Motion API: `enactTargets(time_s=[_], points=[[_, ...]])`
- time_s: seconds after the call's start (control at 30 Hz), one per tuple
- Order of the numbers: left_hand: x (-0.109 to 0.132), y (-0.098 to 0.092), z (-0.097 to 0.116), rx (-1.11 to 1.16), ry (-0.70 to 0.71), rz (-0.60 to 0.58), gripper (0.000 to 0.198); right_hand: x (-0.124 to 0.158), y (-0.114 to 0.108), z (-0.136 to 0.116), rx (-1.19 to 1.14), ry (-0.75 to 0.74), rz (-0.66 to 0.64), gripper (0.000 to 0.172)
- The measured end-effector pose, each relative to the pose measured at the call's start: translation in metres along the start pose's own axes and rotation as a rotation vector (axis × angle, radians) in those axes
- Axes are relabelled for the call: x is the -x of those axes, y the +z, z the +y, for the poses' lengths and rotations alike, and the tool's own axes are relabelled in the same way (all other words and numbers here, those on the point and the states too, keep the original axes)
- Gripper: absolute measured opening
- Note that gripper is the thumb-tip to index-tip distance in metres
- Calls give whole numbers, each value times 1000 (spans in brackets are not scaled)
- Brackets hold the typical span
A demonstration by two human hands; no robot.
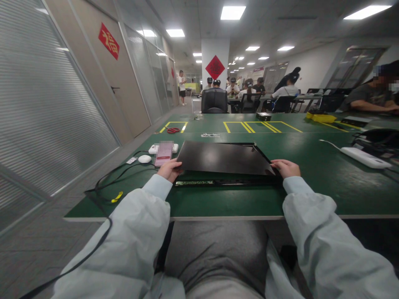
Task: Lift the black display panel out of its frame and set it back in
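A thin black panel (pixel 224 158), glossy like a display screen, is held at its two side edges. My left hand (pixel 170 169) pinches its left edge, and my right hand (pixel 285 168) pinches the right edge near the front corner. The panel tilts a little, its left side raised higher than its right. Beneath it lies a shallow black frame (pixel 246 182) on the green table. A green strip like a circuit board (pixel 195 182) shows along the frame's front left side. Most of the frame's inside is hidden under the panel.
Left of the panel are a phone (pixel 164 154), a white oval object (pixel 144 159) and black cables. Red-handled scissors (pixel 173 130) lie farther back. A white power strip (pixel 364 158) sits at right, near a black bag-like heap (pixel 378 141). A person (pixel 370 93) sits at the far right.
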State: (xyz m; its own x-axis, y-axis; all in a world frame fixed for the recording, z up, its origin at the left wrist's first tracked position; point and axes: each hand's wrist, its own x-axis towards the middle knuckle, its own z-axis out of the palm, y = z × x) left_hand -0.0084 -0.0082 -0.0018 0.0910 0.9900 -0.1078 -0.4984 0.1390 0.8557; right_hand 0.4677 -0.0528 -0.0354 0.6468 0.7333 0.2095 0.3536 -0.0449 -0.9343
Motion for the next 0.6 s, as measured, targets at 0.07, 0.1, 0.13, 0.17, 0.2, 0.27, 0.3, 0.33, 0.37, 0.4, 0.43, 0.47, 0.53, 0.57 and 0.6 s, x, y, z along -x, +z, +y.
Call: enactTargets(time_s=[0.07, 0.1, 0.13, 0.17, 0.2, 0.27, 0.3, 0.33, 0.37, 0.4, 0.43, 0.47, 0.53, 0.57, 0.6], points=[[0, 0, 0, 1, 5, 2, 35, 2, 1, -2, 2, -1, 16, 23], [0, 0, 0, 2, 9, 2, 39, 3, 1, -3, -11, 2, 23, 25], [1, 0, 1, 4, 13, 1, 43, 5, 2, -4, -31, 7, 30, 26], [1, 0, 1, 5, 16, -1, 45, 6, 3, -4, -51, 14, 38, 26], [1, 0, 1, 6, 18, -2, 45, 7, 3, -5, -64, 20, 46, 26], [2, 1, 2, 8, 22, -3, 45, 8, 4, -5, -57, 28, 60, 24], [2, 1, 2, 10, 25, -2, 44, 8, 4, -5, -38, 26, 65, 22], [2, 1, 2, 12, 28, -1, 43, 8, 4, -4, -19, 19, 68, 21], [2, 1, 2, 14, 32, 0, 42, 7, 4, -4, 1, 10, 74, 20], [2, 2, 2, 17, 34, 0, 42, 7, 3, -3, 23, -2, 82, 19], [2, 2, 2, 19, 36, 1, 42, 7, 3, -3, 46, -16, 87, 18], [2, 2, 1, 21, 37, 1, 42, 7, 3, -3, 69, -30, 93, 17], [2, 2, 1, 22, 35, 4, 41, 7, 3, -3, 116, -47, 109, 16], [2, 2, 1, 22, 35, 8, 41, 7, 2, -4, 136, -53, 118, 15], [2, 2, 1, 22, 35, 13, 41, 7, 2, -4, 149, -56, 126, 15]])
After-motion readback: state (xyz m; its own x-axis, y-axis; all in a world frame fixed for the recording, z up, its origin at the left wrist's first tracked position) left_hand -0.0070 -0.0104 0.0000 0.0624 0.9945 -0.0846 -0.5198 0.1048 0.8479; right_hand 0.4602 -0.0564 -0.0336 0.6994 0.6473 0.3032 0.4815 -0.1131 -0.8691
